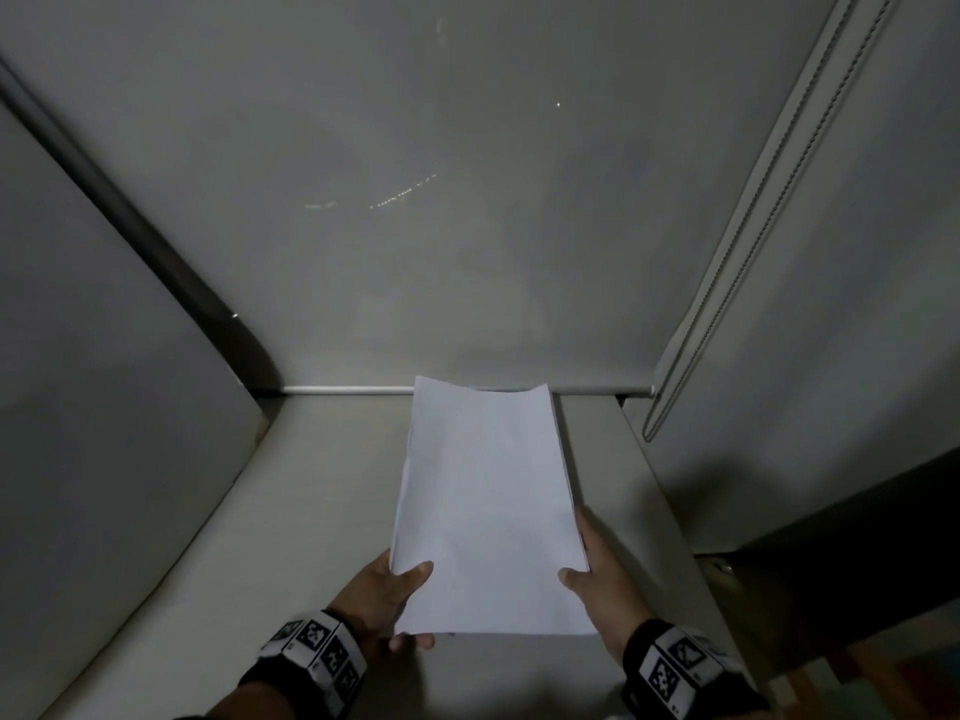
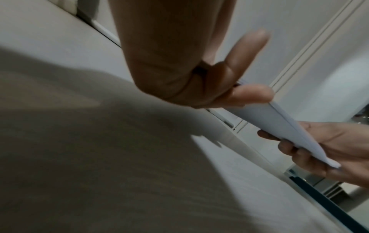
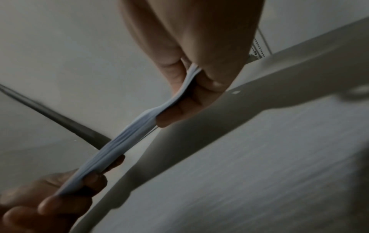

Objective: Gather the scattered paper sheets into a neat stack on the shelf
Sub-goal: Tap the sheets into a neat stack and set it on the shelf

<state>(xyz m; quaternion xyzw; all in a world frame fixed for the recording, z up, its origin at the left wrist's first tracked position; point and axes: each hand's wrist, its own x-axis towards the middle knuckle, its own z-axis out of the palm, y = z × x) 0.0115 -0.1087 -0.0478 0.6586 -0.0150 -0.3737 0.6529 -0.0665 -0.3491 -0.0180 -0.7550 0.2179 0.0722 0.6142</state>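
A stack of white paper sheets (image 1: 488, 506) is held lengthwise above the pale shelf surface (image 1: 322, 491), its far edge reaching the back wall. My left hand (image 1: 387, 597) grips the stack's near left corner, thumb on top and fingers beneath. My right hand (image 1: 597, 579) grips the near right edge the same way. In the left wrist view the paper stack (image 2: 283, 123) shows edge-on between my left hand (image 2: 229, 93) and my right hand (image 2: 327, 151). In the right wrist view the sheets (image 3: 127, 141) bow slightly between my right hand (image 3: 189, 94) and my left hand (image 3: 66, 193).
The shelf is a beige ledge bounded by a grey panel (image 1: 104, 356) on the left and a roller blind (image 1: 467, 200) behind. A bead chain (image 1: 737, 241) hangs at the right. A dark drop-off (image 1: 857, 563) lies past the right edge.
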